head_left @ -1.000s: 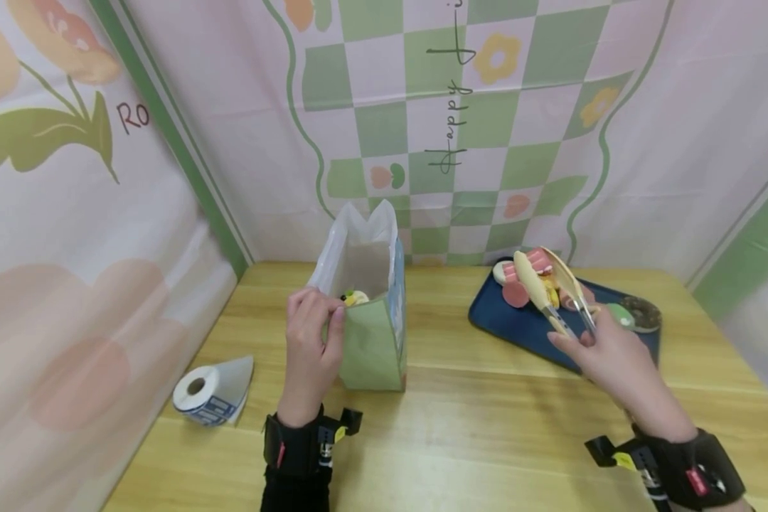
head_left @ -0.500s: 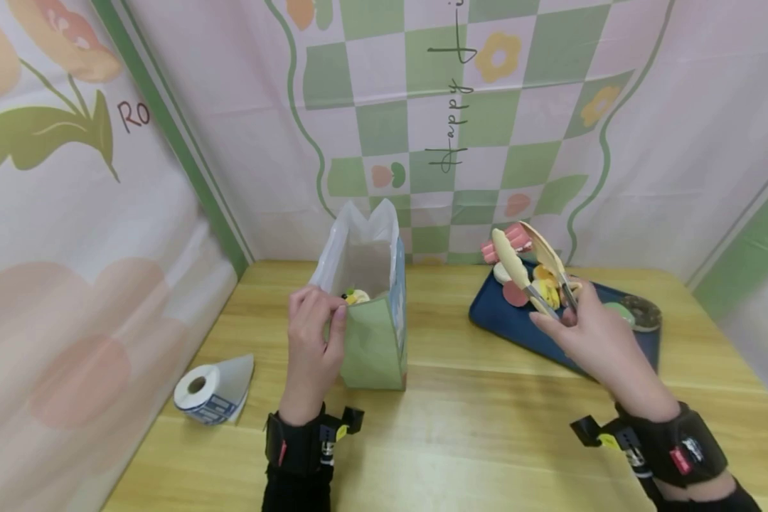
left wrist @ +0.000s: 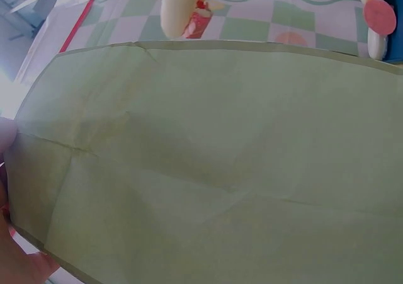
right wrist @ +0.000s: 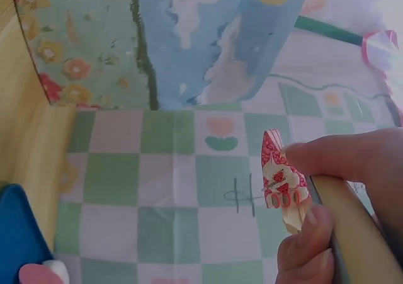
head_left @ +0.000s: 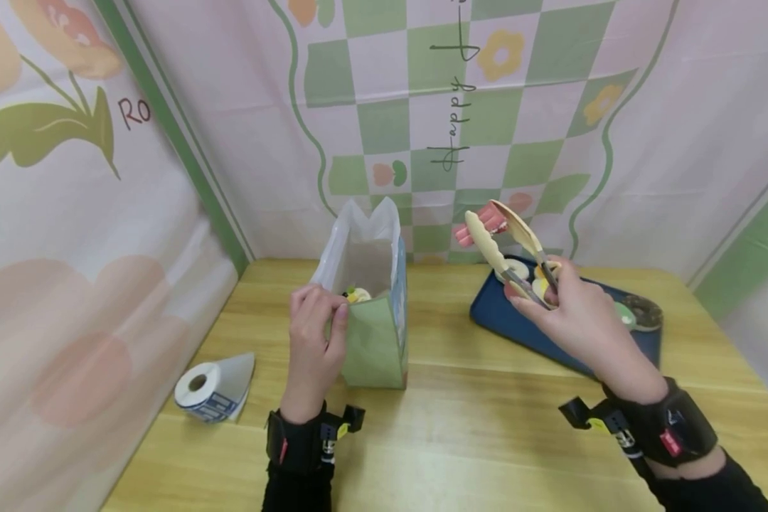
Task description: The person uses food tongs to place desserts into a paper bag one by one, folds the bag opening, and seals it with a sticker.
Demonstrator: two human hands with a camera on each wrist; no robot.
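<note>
A green paper bag (head_left: pixel 371 345) with a white liner stands open on the wooden table; something yellow (head_left: pixel 358 294) shows inside. My left hand (head_left: pixel 313 334) pinches the bag's near left rim. The left wrist view is filled by the bag's green side (left wrist: pixel 220 158). My right hand (head_left: pixel 572 320) grips cream tongs (head_left: pixel 496 249), which clamp a pink ridged food piece (head_left: pixel 476 224) in the air between the bag and the blue tray (head_left: pixel 518 327). In the right wrist view my fingers (right wrist: pixel 340 158) press the tong arm (right wrist: pixel 356 240).
The tray holds a round white piece (head_left: pixel 517 270), a green doughnut (head_left: pixel 624 314) and a brown doughnut (head_left: pixel 643 310). A roll of labels (head_left: pixel 208 387) lies at the table's left. Patterned cloth walls close in the back and both sides.
My right hand has lifted the tongs with the pink piece off the tray and carried them up and left toward the bag. The left hand keeps its hold on the bag.
</note>
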